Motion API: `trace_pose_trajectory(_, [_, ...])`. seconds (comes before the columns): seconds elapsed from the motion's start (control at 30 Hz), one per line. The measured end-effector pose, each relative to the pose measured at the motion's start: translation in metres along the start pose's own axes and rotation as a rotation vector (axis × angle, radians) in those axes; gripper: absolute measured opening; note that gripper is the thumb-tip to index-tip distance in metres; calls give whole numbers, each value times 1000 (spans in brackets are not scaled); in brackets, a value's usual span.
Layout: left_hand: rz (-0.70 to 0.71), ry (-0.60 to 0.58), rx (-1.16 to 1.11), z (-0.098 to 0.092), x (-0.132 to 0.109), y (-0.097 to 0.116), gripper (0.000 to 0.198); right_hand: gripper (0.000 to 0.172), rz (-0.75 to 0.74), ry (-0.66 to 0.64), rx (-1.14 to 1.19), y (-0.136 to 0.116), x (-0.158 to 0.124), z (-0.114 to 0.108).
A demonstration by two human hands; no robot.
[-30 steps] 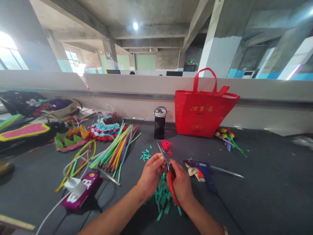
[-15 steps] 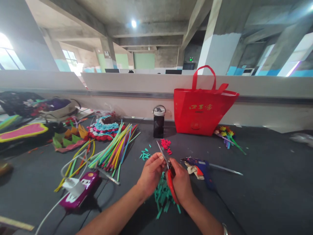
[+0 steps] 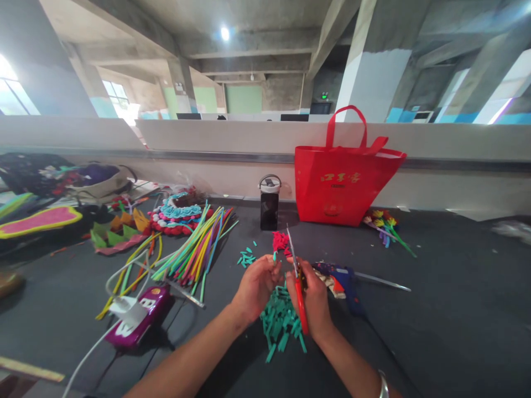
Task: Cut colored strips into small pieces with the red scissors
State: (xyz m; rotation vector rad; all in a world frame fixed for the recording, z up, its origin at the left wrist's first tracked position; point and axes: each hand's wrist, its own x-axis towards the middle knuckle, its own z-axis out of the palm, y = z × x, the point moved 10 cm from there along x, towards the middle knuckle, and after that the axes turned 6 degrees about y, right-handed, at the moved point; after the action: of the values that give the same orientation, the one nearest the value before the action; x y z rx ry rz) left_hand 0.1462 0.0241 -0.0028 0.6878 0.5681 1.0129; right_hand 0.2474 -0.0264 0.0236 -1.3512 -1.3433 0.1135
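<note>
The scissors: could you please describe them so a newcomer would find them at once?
From the red tote bag against the back wall, come toward the camera to the right hand. The scissors sit in it, their red handles unlike the blue glue gun beside them.

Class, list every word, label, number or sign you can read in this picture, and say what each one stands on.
Nothing can be read for certain.
Red bag: a row of gold characters, too blurred to read.
Green lit sign in the background: too small to read.
Purple device: white marks, unreadable.
Scissors in the right hand, teal strip in the left hand: no text shows.
</note>
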Motion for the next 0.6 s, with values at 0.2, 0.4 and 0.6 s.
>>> trace_pose_trajectory(0.2, [-65, 2, 117, -8, 3, -14, 10, 36, 101, 8, 128, 5, 3, -5])
trace_pose_trajectory(0.4, [-151, -63, 266, -9, 3, -29, 8, 30, 137, 31, 192, 9, 5, -7])
trace_pose_trajectory(0.6, [144, 26, 506, -16, 8, 3, 5, 27, 97, 131, 76, 6, 9, -18])
